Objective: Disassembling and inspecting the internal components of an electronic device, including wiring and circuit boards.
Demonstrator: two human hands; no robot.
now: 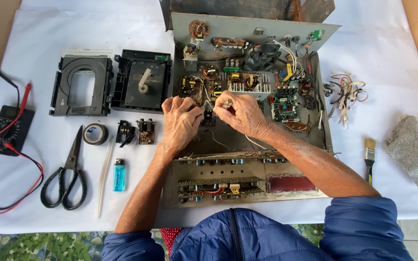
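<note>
Left hand (pixel 181 120) and right hand (pixel 242 113) pinch a thin white wire (pixel 208 104) together.
Open metal chassis (pixel 247 166) beneath; scissors (pixel 67 174) at 8 o'clock, paintbrush (pixel 369 153) at 3 o'clock.

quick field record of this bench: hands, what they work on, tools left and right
left hand: pinching a white wire
right hand: holding a small silvery part
work: opened metal chassis with circuit boards
left side: multimeter, scissors, tape roll, blue lighter
right side: brush, grey cloth
</note>
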